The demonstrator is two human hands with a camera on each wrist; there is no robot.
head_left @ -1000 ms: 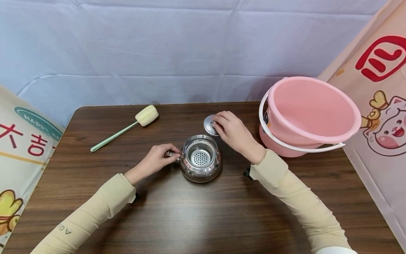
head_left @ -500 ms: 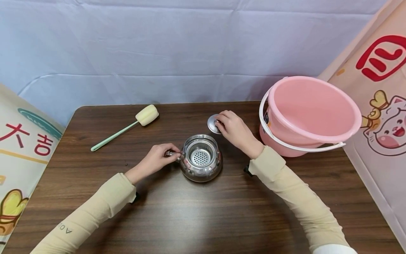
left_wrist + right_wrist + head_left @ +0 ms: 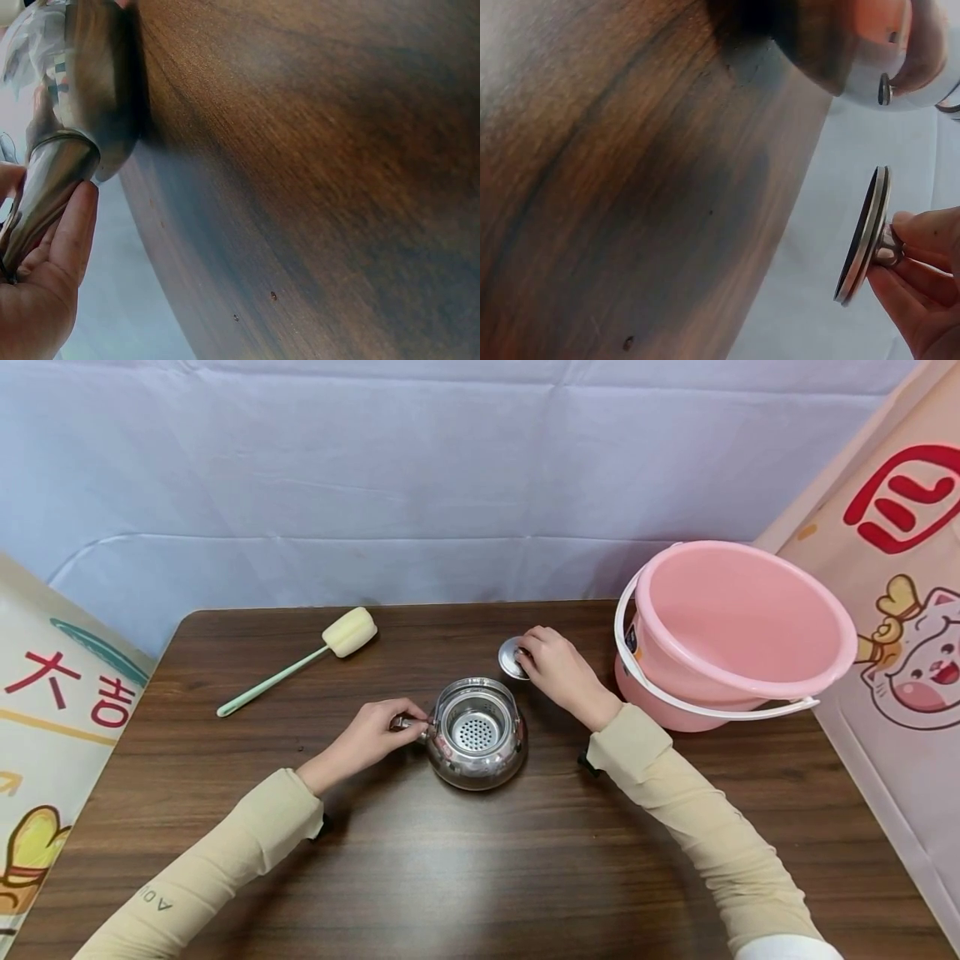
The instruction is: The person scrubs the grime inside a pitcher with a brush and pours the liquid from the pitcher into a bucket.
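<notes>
A shiny steel teapot [image 3: 480, 772] stands on the table with its top uncovered and a perforated strainer [image 3: 474, 732] inside the mouth. My left hand [image 3: 367, 735] holds the pot's spout [image 3: 56, 187] between thumb and fingers, on the pot's left side. Behind and to the right of the pot, my right hand [image 3: 562, 675] pinches the small knob of the round metal lid [image 3: 862, 238]. The right wrist view shows that lid raised off the table, apart from the pot, its underside turned away from the fingers.
A pink bucket [image 3: 686, 668] with a white handle stands at the table's right rear. At the back left lies a sponge brush [image 3: 349, 632] with a pale green stick. Light cloth [image 3: 375, 485] hangs behind the wooden table [image 3: 450, 893].
My right hand has carried the lid a little to the right, away from the pot. The left hand and the pot stay as they were.
</notes>
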